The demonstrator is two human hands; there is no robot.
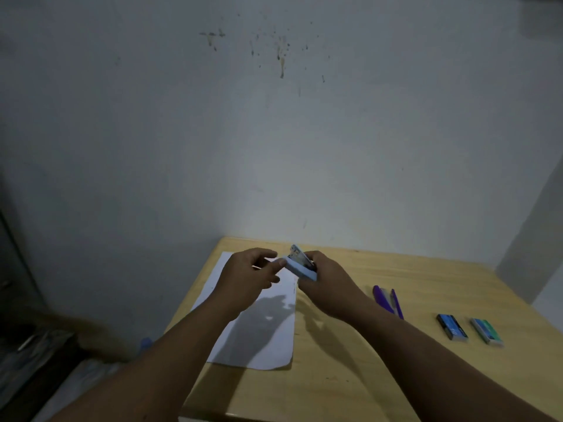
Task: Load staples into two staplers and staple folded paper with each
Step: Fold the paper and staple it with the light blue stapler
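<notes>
My right hand (327, 284) grips a small light-blue stapler (300, 268) above the table, its metal top swung up and open. My left hand (248, 277) is just left of it, thumb and forefinger touching the stapler's front end. Whether those fingers pinch staples I cannot tell. A white sheet of paper (259, 327) lies flat on the table under both hands. A purple stapler (388, 301) lies open on the table to the right of my right wrist.
Two small staple boxes lie at the right: a dark blue box (451, 327) and a green box (486, 331). The wooden table (350, 376) stands against a stained white wall. Its left edge drops to a dim floor with clutter.
</notes>
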